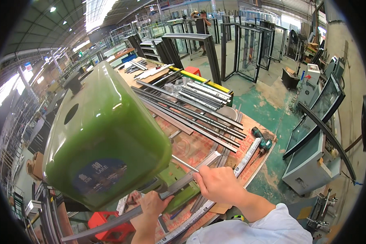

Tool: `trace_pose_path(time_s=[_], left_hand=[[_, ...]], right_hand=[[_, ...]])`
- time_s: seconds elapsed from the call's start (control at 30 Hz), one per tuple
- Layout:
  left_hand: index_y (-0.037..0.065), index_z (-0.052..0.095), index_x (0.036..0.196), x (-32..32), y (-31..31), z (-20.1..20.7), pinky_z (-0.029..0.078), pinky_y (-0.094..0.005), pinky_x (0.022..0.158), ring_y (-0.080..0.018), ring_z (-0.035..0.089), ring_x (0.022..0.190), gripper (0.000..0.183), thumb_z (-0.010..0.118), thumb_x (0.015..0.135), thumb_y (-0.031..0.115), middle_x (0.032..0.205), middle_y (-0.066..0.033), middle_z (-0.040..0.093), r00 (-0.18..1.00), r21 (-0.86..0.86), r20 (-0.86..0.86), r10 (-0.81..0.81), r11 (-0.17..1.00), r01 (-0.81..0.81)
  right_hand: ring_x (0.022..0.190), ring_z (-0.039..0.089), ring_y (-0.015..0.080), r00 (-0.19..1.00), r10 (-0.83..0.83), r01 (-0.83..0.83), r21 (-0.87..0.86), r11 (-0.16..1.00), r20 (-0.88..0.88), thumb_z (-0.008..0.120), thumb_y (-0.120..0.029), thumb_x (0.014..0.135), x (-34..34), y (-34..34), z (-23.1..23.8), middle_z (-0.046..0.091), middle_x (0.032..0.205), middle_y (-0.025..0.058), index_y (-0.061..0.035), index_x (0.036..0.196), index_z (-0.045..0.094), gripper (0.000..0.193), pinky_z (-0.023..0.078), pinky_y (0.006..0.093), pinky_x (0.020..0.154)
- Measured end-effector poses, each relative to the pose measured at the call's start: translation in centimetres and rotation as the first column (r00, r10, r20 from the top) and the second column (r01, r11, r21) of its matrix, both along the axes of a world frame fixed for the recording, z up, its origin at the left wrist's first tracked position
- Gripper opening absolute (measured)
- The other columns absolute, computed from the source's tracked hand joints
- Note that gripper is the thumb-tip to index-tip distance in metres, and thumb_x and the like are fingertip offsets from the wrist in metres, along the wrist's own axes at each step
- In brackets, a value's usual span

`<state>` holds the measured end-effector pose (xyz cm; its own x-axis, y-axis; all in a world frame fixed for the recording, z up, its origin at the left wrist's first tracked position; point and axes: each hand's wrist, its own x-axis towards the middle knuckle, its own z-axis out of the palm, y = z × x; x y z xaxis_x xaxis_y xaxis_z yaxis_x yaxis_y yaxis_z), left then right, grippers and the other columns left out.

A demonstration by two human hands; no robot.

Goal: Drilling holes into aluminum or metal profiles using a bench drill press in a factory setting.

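A large green machine housing (110, 118), which looks like the head of a bench drill press, fills the left half of the view. My left hand (152, 205) is closed on a long dark grey metal profile (118, 221) that runs beneath the housing, across the green machine base (187, 193). A thin metal lever (185, 163) slants out from beside the housing, and my right hand (217, 185) is wrapped round its end. The housing hides the tool tip and where it meets the profile.
Several long dark profiles (191, 116) lie across the workbench (252, 122). A green and black cordless drill (262, 142) rests near its right edge. Below the housing stands a red stool (101, 219). Glazed frames (244, 53) and a person (203, 28) are farther back.
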<state>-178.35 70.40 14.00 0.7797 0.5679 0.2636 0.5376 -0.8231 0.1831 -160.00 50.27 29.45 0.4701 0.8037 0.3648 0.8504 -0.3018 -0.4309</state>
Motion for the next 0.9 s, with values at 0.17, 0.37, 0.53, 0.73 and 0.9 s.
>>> trace_pose_path(time_s=[0.17,0.37,0.53,0.73,0.9], left_hand=[[0.011,0.072,0.097,-0.1,0.3,-0.3,0.056,-0.0436,0.066,-0.0320,0.071,0.076,0.055,0.090,0.066,0.054,0.081,-0.0107,0.072,0.999,0.016,0.042,-0.016,1.000,0.015],[0.009,0.074,0.091,0.0,0.2,0.4,0.056,-0.0454,0.065,-0.0341,0.072,0.075,0.056,0.087,0.068,0.058,0.080,-0.0131,0.073,1.000,0.012,0.000,0.013,1.000,-0.013],[0.005,0.074,0.077,-0.1,0.6,0.3,0.056,-0.0450,0.065,-0.0327,0.072,0.075,0.070,0.078,0.069,0.074,0.081,-0.0163,0.072,0.984,-0.110,-0.172,0.053,0.991,-0.073],[0.002,0.068,0.099,-1.1,1.5,-2.6,0.055,-0.0458,0.080,-0.0354,0.069,0.092,0.067,0.075,0.078,0.066,0.097,-0.0175,0.071,0.999,-0.085,-0.025,0.029,0.996,-0.031],[0.002,0.066,0.091,-1.2,1.7,-3.3,0.054,-0.0448,0.076,-0.0346,0.068,0.088,0.064,0.076,0.077,0.064,0.090,-0.0160,0.068,0.998,-0.069,-0.005,0.064,0.996,-0.064]], right_hand=[[0.048,0.061,0.0366,1.000,-0.008,0.008,0.081,0.997,-0.001,0.058,-0.024,0.101,0.0,0.0,-1.8,0.058,0.054,0.0131,-0.0051,0.081,0.053,0.028,0.045,0.0474,0.044],[0.051,0.058,0.0387,0.995,-0.042,0.055,0.140,0.989,-0.091,0.061,-0.021,0.099,0.1,0.9,-5.5,0.055,0.057,0.0143,-0.0085,0.078,0.052,0.027,0.043,0.0485,0.046],[0.051,0.061,0.0362,0.988,-0.029,0.076,0.311,0.947,-0.153,0.068,-0.029,0.095,0.6,3.2,-9.6,0.061,0.060,0.0155,-0.0059,0.078,0.056,0.031,0.045,0.0454,0.047],[0.057,0.037,0.0050,0.788,0.188,0.069,0.389,0.919,-0.586,0.073,-0.009,0.089,2.6,5.0,-13.3,0.045,0.055,-0.0038,-0.0035,0.067,0.049,0.033,0.029,0.0288,0.049],[0.070,0.052,0.0098,0.659,0.183,-0.006,0.239,0.971,-0.730,0.066,-0.008,0.092,6.6,8.5,-17.8,0.062,0.078,0.0002,0.0031,0.087,0.062,0.013,0.042,0.0303,0.061]])
